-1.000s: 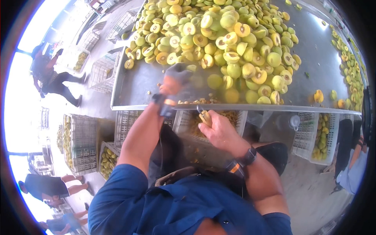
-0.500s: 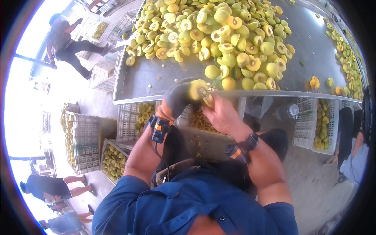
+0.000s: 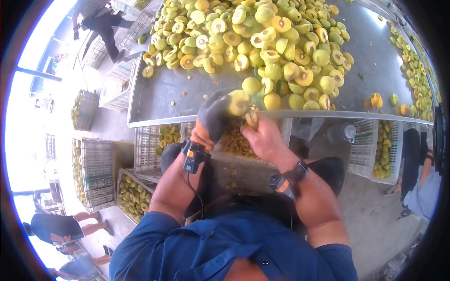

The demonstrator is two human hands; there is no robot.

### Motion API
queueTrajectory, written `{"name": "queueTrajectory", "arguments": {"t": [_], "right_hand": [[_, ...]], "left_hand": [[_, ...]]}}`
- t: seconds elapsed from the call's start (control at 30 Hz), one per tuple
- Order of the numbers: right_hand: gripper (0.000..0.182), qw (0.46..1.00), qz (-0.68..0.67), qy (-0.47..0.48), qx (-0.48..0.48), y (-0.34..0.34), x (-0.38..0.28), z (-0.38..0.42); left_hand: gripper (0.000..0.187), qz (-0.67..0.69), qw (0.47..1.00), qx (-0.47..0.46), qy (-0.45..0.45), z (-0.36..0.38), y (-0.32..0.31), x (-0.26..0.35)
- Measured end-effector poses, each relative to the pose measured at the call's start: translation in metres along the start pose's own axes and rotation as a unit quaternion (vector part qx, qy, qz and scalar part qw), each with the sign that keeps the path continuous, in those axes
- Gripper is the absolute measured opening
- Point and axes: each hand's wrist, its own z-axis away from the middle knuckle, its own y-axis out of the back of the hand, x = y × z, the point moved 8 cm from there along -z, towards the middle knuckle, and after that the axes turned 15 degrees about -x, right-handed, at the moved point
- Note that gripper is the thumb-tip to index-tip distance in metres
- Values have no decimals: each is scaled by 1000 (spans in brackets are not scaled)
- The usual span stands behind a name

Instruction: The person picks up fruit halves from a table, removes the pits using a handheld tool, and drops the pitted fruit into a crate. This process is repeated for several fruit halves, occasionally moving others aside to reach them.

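Observation:
My left hand (image 3: 213,114), in a dark glove with an orange cuff, is closed around a cut yellow-green stone fruit (image 3: 238,103) above the table's front edge. Bare, my right hand (image 3: 268,140) grips a short pitting tool (image 3: 252,120) with a tan handle, its tip right beside the fruit. A big pile of halved stone fruit (image 3: 262,42), many with pits showing, lies on the metal table (image 3: 159,96) just beyond both hands. Beneath them a crate of scraps (image 3: 239,144) is partly hidden by my hands.
Crates of fruit (image 3: 96,173) stand on the floor at left, and another crate (image 3: 384,150) is under the table at right. A clear plastic jug (image 3: 344,133) is near it. More fruit (image 3: 417,79) lines the table's far right. Other people (image 3: 105,30) are nearby, left and right.
Both hands stay close together by the table edge, with the fruit and tool shifted only slightly. The view has turned a little, and the person at upper left has moved up and right in view.

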Motion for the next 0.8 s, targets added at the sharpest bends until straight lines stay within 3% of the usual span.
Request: {"name": "queueTrajectory", "arguments": {"t": [0.07,0.17,0.27,0.37,0.43,0.5,0.57,0.67,0.77,0.8], "right_hand": [[29,1000,14,3,24,5,0,-4],[24,989,-99,-94,-64,-2,4,-8],[12,941,-305,-109,-102,-16,17,-10],[14,998,-48,22,-28,-7,3,-20],[16,982,133,125,53,-7,2,-20],[17,964,198,161,73,-10,-2,-19],[18,980,154,119,29,-11,2,-21],[17,990,121,-4,70,-1,1,-18],[15,976,153,119,98,-3,-10,-14],[14,986,132,98,29,-7,-6,-18]], "left_hand": [[42,-42,999,-12,-14,-3,4,1],[45,-67,997,-8,-23,-4,3,3],[47,-61,997,-7,-35,-2,6,3],[50,-97,994,-9,-48,-1,8,5],[52,-127,990,-3,-57,2,9,6],[53,-151,987,8,-64,5,9,7],[53,-158,985,8,-68,9,4,12],[52,-159,984,0,-79,9,1,16],[51,-120,990,0,-74,9,4,10],[51,-102,992,2,-71,8,4,9]]}}
